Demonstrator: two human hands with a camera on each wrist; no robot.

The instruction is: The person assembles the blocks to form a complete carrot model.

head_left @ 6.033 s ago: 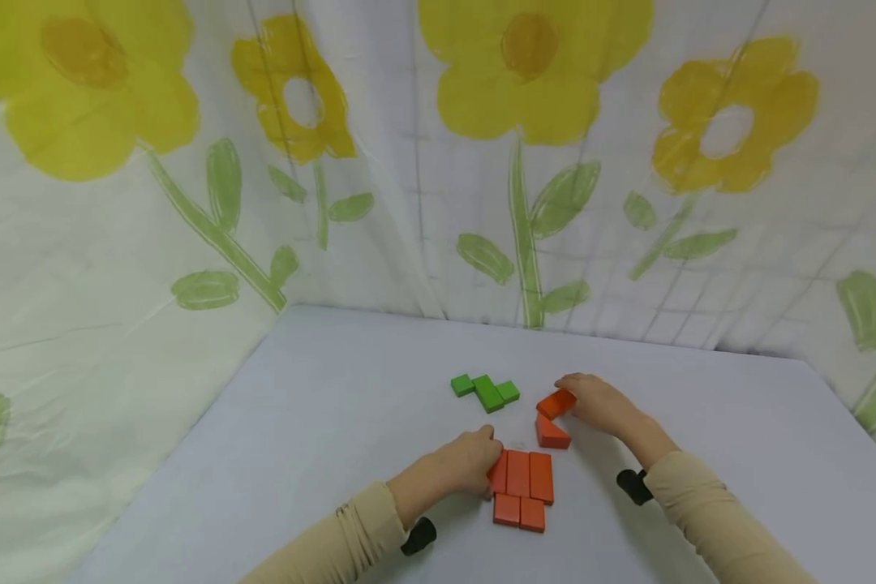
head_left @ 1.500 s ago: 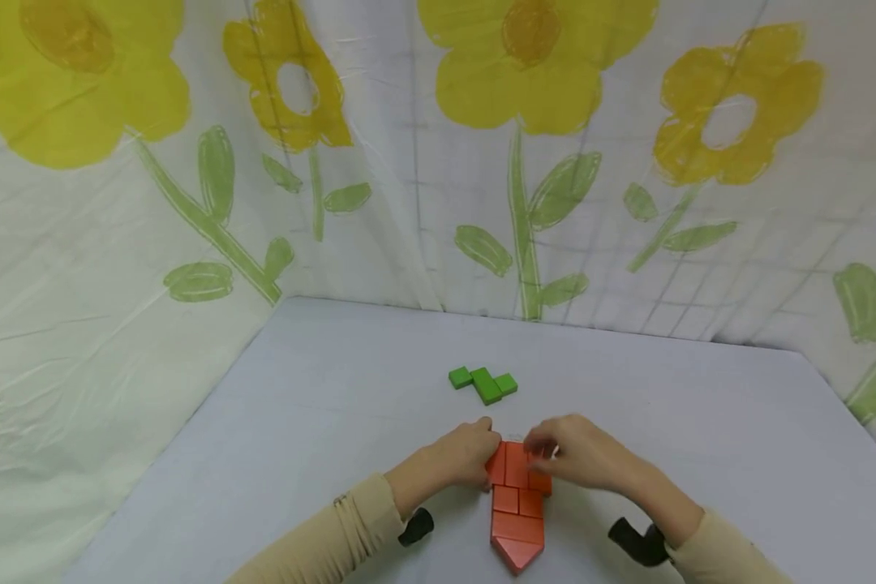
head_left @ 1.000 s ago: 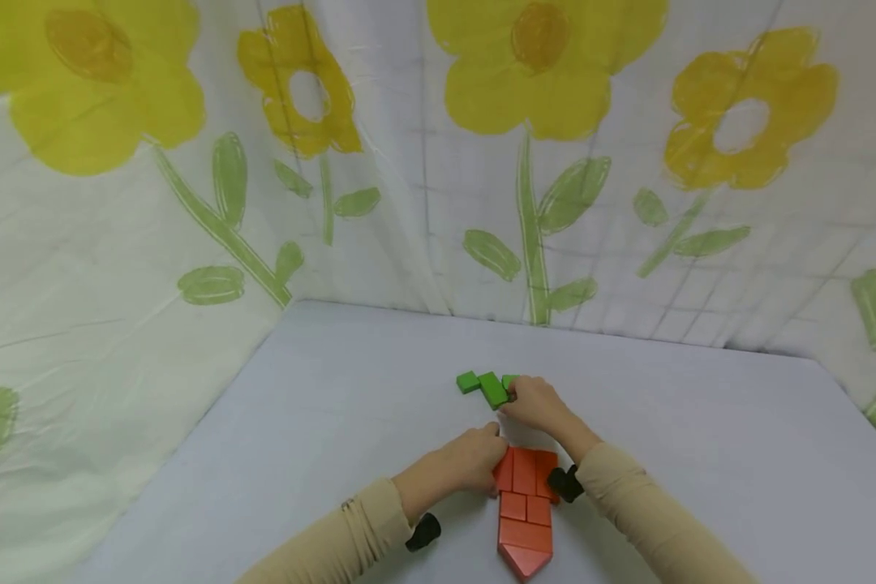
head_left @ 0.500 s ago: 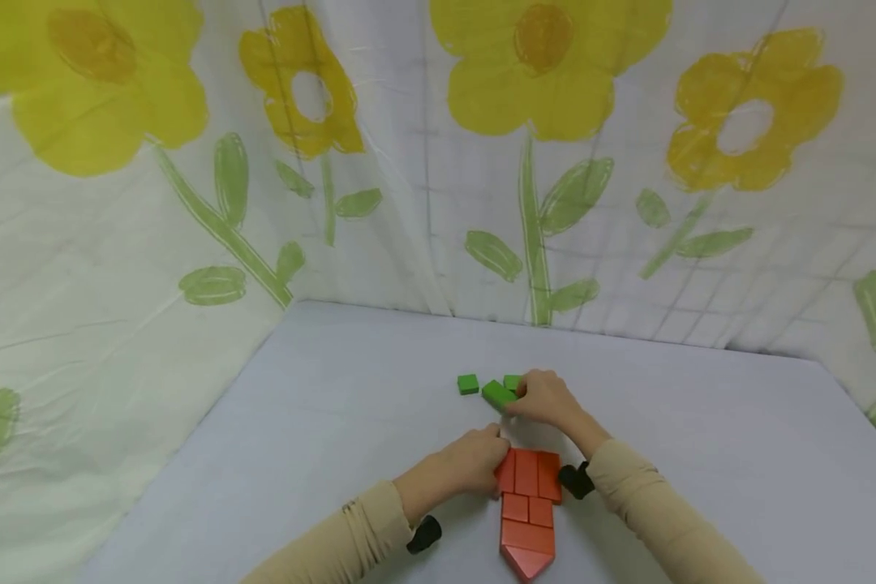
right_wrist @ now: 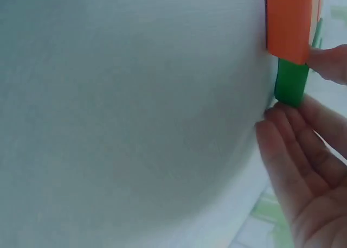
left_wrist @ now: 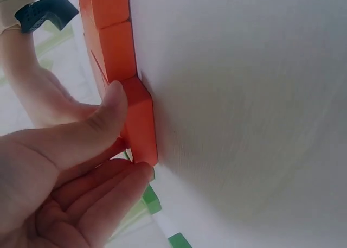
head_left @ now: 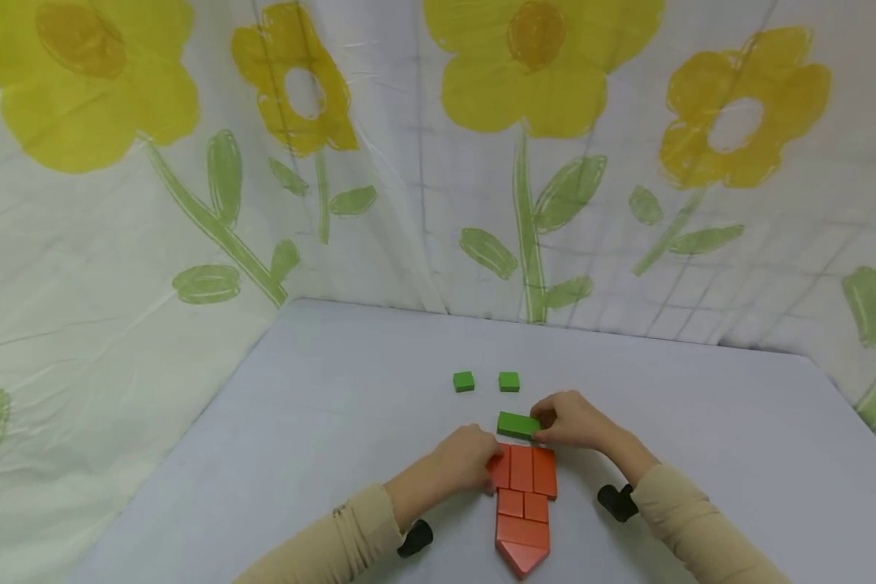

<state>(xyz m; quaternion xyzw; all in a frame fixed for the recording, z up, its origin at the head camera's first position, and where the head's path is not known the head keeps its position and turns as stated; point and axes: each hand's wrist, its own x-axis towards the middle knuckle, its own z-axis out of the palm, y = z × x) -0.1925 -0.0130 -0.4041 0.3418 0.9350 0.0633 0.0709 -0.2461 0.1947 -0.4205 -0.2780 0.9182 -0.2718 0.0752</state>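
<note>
Flat red blocks form an arrow-like figure: a row of upright rectangles (head_left: 521, 469), small squares (head_left: 511, 504) below, a crosswise rectangle (head_left: 522, 531) and a triangle (head_left: 523, 558) pointing toward me. My left hand (head_left: 461, 461) holds the row's leftmost red block (left_wrist: 142, 120), thumb on its side and fingertips at its far end. Just above the row lies a green rectangular block (head_left: 514, 424), set crosswise. My right hand (head_left: 575, 422) grips its right end; in the right wrist view this green block (right_wrist: 291, 82) shows partly behind a red block (right_wrist: 290, 25).
Two small green blocks, a left one (head_left: 463, 381) and a right one (head_left: 508, 381), lie apart farther back on the white table (head_left: 350, 389). Behind the table hangs a white sheet (head_left: 387, 268) with painted yellow flowers. A black wrist camera (head_left: 616, 503) sits under the right wrist.
The orange-red rectangle and triangle moved from the right to the figure's bottom. My right hand then took the middle green block, turned it crosswise and brought it nearer. The left hand stayed.
</note>
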